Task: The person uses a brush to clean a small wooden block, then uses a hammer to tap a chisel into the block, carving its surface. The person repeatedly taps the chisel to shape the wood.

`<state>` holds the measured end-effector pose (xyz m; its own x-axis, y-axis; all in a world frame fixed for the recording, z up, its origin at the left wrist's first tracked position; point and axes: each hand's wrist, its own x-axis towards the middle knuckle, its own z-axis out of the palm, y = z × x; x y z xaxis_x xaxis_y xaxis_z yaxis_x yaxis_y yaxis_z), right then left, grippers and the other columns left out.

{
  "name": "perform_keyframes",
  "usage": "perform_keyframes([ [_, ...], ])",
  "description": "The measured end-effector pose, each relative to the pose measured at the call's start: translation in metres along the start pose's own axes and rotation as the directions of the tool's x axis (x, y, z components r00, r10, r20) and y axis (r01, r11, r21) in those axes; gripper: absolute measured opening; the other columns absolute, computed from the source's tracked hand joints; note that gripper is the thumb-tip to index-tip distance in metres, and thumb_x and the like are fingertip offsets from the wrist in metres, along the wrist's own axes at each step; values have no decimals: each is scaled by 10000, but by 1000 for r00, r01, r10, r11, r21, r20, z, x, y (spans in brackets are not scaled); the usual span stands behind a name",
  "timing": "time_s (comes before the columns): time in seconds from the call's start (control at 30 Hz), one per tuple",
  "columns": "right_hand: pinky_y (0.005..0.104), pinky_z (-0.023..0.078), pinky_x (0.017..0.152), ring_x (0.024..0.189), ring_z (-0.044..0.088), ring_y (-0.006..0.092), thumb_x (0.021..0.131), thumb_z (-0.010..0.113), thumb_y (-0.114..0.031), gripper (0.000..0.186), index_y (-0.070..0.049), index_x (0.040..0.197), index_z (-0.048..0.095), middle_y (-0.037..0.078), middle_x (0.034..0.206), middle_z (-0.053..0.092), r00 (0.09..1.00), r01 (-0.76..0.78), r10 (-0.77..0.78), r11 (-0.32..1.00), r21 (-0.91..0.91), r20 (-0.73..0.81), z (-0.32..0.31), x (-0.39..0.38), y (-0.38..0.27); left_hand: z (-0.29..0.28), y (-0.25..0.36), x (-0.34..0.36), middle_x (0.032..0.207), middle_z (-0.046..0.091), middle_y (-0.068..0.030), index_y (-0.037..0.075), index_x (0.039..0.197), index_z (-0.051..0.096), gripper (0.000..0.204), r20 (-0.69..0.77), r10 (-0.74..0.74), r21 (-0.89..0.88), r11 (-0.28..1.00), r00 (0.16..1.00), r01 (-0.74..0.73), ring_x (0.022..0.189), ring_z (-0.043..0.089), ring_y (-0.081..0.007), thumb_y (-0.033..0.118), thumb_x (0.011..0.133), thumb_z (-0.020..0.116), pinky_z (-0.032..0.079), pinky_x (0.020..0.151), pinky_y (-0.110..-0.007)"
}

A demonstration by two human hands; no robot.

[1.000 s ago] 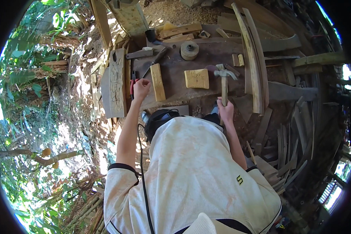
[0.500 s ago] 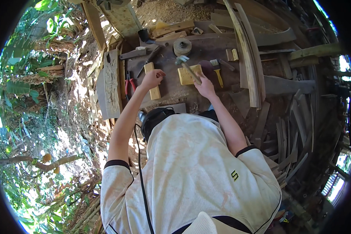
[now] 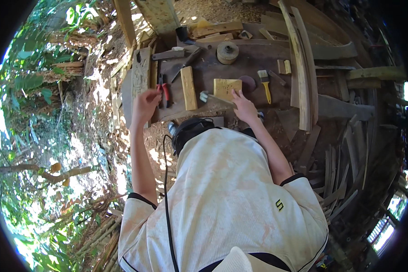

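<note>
My right hand (image 3: 245,109) is closed on the handle of a hammer (image 3: 220,100), whose metal head points left, low over the workbench. Just beyond the handle lies a squarish yellow wood block (image 3: 227,87). At the bench's left side my left hand (image 3: 146,103) has its fingers curled together, beside red-handled pliers (image 3: 163,93); what lies between the fingertips, if anything, is too small to make out. A longer wood block (image 3: 189,88) rests on the bench between my two hands.
Beyond the blocks stand a round canister (image 3: 227,53) and a dark chisel-like tool (image 3: 191,58). A paintbrush (image 3: 265,86) and a dark red disc (image 3: 247,84) lie to the right. Long wood strips (image 3: 301,68) cross the bench's right side, and a carved board (image 3: 141,72) borders its left.
My left hand has moved left, from the longer wood block to beside the pliers. The hammer has come down nearer to me, its head swinging left. The view has shifted slightly.
</note>
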<state>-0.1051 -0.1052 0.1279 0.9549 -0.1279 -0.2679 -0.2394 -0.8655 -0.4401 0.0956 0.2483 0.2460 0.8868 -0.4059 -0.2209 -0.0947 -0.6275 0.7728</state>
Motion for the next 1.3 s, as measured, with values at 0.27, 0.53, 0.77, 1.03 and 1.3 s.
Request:
perform_keyframes([
  [0.27, 494, 565, 967, 1132, 671, 425, 858, 701, -211, 653, -221, 1493, 546, 207, 1536, 498, 982, -150, 169, 969, 198, -87, 12, 3, 11, -51, -41, -143, 804, 753, -70, 0, 973, 764, 115, 591, -470, 186, 871, 656, 455, 705, 708, -127, 104, 933, 734, 551, 636, -278],
  [0.53, 501, 535, 1002, 1298, 574, 401, 871, 691, -176, 615, -186, 1473, 562, 150, 1537, 517, 995, 4, 11, 988, 153, -95, 17, 3, 14, 74, 39, -194, 758, 680, 24, 27, 1031, 760, 119, 290, -183, -482, 820, 939, 309, 639, 526, -21, 119, 960, 734, 410, 568, -201],
  [0.77, 503, 555, 1000, 1234, 623, 409, 859, 702, -189, 453, -119, 1306, 666, 145, 1583, 461, 992, -7, 23, 991, 133, -121, 21, 3, 14, 114, 110, -116, 796, 726, -32, -5, 1030, 750, 133, 299, 94, -302, 953, 950, 1, 633, 525, -44, 81, 931, 727, 422, 576, -245],
  [1.03, 526, 563, 899, 1009, 698, 444, 872, 698, -305, 605, -143, 1448, 605, 284, 1199, 682, 992, -53, 76, 976, 210, -104, 18, 1, 10, 203, 100, -33, 858, 759, -184, 9, 994, 776, 170, 104, 152, -144, 980, 983, -137, 741, 727, -323, 105, 860, 733, 571, 725, -403],
  [1.3, 500, 550, 909, 1016, 694, 432, 883, 669, -239, 518, -112, 1385, 644, 250, 1077, 724, 967, -119, 194, 915, 385, -164, 12, 4, 7, 211, 55, 11, 865, 762, -194, 21, 941, 801, 189, 98, 13, 149, 988, 995, -28, 819, 750, -357, 159, 814, 781, 593, 796, -440],
])
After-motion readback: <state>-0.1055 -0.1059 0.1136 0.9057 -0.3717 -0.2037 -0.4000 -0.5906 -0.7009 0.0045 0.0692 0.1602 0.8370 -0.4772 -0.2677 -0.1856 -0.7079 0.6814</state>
